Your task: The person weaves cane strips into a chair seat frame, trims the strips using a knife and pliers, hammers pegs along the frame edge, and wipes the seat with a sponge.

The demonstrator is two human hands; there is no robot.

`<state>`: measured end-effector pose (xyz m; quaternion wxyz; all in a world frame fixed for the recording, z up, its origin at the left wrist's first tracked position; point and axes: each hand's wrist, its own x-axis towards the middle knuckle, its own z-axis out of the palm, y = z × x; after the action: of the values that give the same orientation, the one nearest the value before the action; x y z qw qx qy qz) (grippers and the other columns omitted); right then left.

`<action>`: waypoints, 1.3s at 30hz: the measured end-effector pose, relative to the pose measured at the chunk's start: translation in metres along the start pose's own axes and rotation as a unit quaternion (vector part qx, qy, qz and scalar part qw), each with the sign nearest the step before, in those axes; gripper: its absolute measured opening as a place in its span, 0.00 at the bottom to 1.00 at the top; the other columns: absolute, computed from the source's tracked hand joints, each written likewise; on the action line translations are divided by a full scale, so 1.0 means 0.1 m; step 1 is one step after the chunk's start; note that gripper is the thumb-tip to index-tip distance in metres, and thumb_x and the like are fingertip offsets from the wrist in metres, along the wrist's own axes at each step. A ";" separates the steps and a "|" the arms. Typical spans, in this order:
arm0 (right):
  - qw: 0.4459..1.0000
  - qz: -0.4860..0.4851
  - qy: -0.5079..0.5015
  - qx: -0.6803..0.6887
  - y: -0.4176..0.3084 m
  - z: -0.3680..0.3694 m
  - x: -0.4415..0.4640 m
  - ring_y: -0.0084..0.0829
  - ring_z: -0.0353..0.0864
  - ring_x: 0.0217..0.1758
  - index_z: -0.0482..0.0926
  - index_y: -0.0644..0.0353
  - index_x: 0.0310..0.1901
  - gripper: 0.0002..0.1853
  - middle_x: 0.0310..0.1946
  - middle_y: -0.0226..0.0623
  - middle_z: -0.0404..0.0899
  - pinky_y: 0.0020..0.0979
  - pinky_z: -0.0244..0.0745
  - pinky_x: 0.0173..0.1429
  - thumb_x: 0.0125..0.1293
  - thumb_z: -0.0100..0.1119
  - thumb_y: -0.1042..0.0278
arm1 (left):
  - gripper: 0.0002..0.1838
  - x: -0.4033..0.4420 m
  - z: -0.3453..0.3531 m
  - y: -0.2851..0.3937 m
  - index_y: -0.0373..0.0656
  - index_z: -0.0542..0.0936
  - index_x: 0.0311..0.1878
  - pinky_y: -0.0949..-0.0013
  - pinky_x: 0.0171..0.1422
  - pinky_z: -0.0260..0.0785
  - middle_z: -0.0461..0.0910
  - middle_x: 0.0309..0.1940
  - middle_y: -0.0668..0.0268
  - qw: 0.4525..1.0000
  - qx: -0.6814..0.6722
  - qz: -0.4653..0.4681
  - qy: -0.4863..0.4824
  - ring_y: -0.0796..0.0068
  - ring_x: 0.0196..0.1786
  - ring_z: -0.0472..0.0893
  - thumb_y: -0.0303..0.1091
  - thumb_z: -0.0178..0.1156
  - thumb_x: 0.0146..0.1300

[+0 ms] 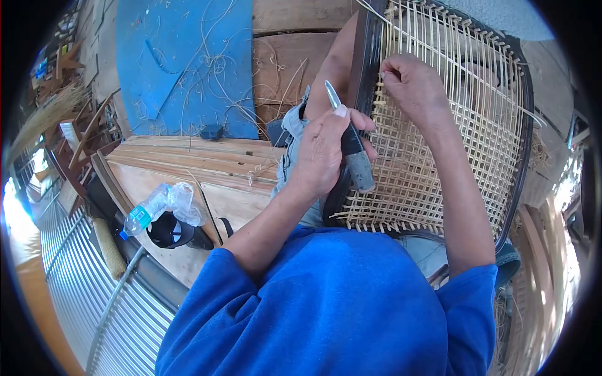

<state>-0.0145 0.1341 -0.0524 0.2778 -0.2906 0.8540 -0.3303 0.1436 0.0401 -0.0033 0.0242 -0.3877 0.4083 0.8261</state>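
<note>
While my left hand point(323, 153) grips a pointed tool point(360, 168), its fingers wrapped round the shaft so that the bright blade juts past my thumb and the thick grey end shows below my palm, my right hand point(414, 88) is over the woven cane panel point(433, 163). My right fingers are curled inward, thumb against forefinger, close by the panel's dark frame point(370, 56); whether they pinch a strand I cannot tell. The panel lies across my lap, under my right wrist and just to the right of my left fingers, its mesh close on my side and looser beyond my right knuckles.

Ahead and to the left of my left hand, a blue sheet point(169, 37) covers part of the plank floor point(285, 53), littered with thin loose strands point(216, 66); a small dark block point(211, 132) sits at its near edge. Directly left of my left fingers, long wooden strips point(188, 150) lie side by side next to a pale board point(144, 178). Nearer me on that side, a plastic bottle point(139, 216) with a blue lid rests against a crumpled clear bag point(187, 203). Farther out past my left hand runs ridged metal sheeting point(94, 288). Well off to the right of my right hand, wooden pieces point(545, 263) catch patches of bright light.
</note>
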 end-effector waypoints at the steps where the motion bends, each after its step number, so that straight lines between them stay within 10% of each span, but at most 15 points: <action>1: 1.000 -0.011 -0.008 -0.007 0.01 -0.02 0.02 0.47 0.78 0.39 0.77 0.60 0.34 0.07 0.34 0.45 0.77 0.42 0.73 0.46 0.61 0.52 0.68 | 0.18 0.00 0.00 0.00 0.38 0.74 0.38 0.68 0.34 0.75 0.77 0.40 0.56 1.000 -0.005 -0.003 0.001 0.67 0.28 0.81 0.44 0.43 0.72; 11: 0.972 -0.148 -0.086 -0.161 -0.10 -0.14 0.15 0.48 0.78 0.43 0.77 0.66 0.35 0.06 0.35 0.49 0.77 0.42 0.73 0.49 0.60 0.51 0.74 | 0.18 0.02 -0.01 0.00 0.39 0.74 0.38 0.66 0.34 0.75 0.77 0.39 0.55 0.999 -0.039 -0.013 -0.001 0.65 0.27 0.81 0.44 0.44 0.72; 18: 0.978 -0.085 -0.099 -0.163 -0.09 -0.08 0.27 0.47 0.79 0.33 0.74 0.65 0.32 0.04 0.27 0.48 0.76 0.41 0.73 0.40 0.59 0.52 0.74 | 0.18 0.03 -0.01 0.03 0.38 0.73 0.38 0.66 0.33 0.75 0.77 0.38 0.55 0.998 -0.051 -0.038 0.013 0.65 0.26 0.80 0.44 0.44 0.71; 23: 0.961 0.097 -0.187 0.178 0.05 -0.32 0.33 0.18 0.78 0.22 0.75 0.62 0.27 0.09 0.18 0.29 0.74 0.23 0.73 0.26 0.61 0.56 0.66 | 0.17 0.05 -0.03 0.03 0.38 0.73 0.37 0.66 0.33 0.76 0.77 0.39 0.55 0.998 -0.050 -0.024 0.001 0.65 0.27 0.81 0.44 0.44 0.72; 39: 0.963 0.121 -0.225 0.088 0.11 -0.24 0.42 0.22 0.79 0.18 0.74 0.61 0.27 0.09 0.17 0.31 0.75 0.24 0.72 0.17 0.60 0.60 0.68 | 0.18 0.05 0.01 0.04 0.39 0.71 0.37 0.71 0.25 0.74 0.76 0.39 0.56 0.999 -0.006 -0.036 0.019 0.67 0.25 0.81 0.45 0.41 0.72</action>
<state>-0.0622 0.1213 -0.0573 0.5248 -0.2264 0.7661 -0.2942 0.1380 0.0372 -0.0039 0.0435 -0.4181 0.3895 0.8195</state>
